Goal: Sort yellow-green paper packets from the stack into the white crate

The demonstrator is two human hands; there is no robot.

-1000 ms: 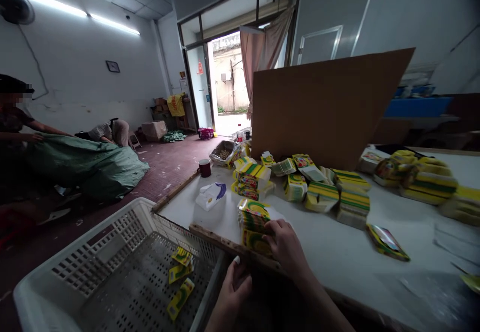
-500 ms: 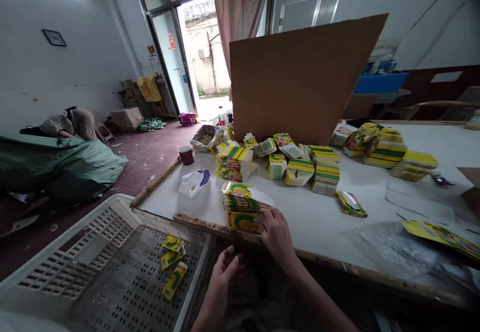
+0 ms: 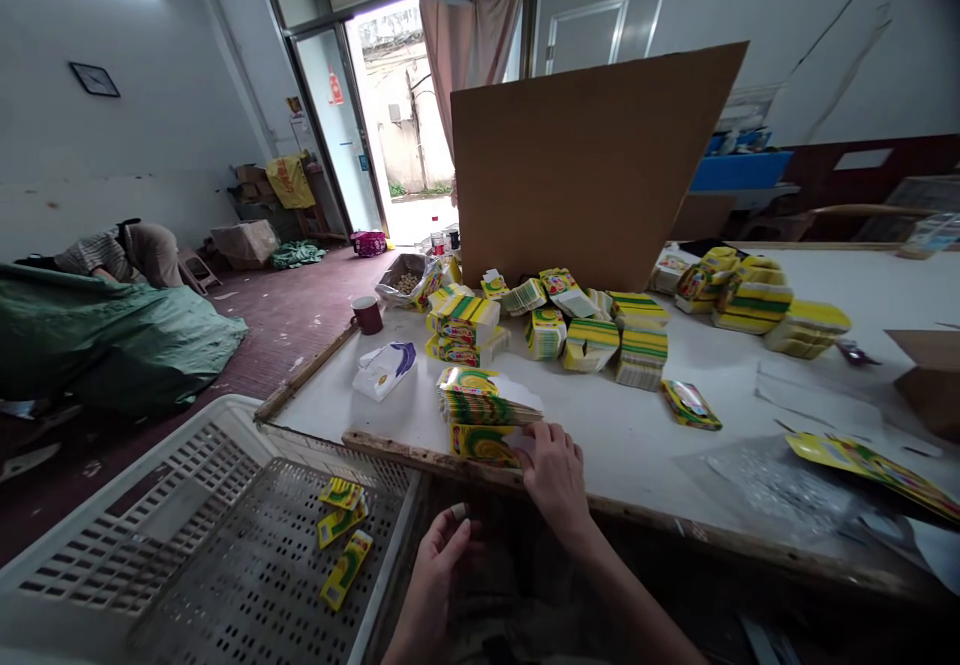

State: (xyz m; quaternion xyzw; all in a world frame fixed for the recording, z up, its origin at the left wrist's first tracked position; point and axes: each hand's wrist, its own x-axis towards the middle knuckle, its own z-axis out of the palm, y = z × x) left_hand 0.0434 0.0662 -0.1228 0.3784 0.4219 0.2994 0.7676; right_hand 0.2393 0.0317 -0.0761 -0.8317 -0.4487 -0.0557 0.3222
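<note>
By the table's front edge, my right hand [image 3: 556, 480] pinches the right end of a yellow-and-green printed carton [image 3: 484, 443]; the fingertips partly cover its white flap. Directly behind it leans a stack of flattened cartons [image 3: 487, 397] of the same print, white flaps pointing right. My left hand [image 3: 442, 570] hovers below the table edge, right of the crate, fingers loosely curled and apart from the thumb, with nothing visible in it. A pale wrap shows on one of its fingertips. Several finished-looking small cartons [image 3: 346, 570] lie in the white plastic crate [image 3: 180, 505].
Behind are bundles of cartons [image 3: 592, 343] and an upright cardboard sheet [image 3: 570, 175]. A tissue pack [image 3: 384, 370] and a mug [image 3: 367, 315] stand left. One carton pack [image 3: 690, 405] and plastic wrap [image 3: 780, 485] lie right. A person [image 3: 142, 250] bends over green sheeting at far left.
The view has shifted slightly. My right hand's fingers have come down from the edge of the stack to the front carton's end. My left hand stays almost in place.
</note>
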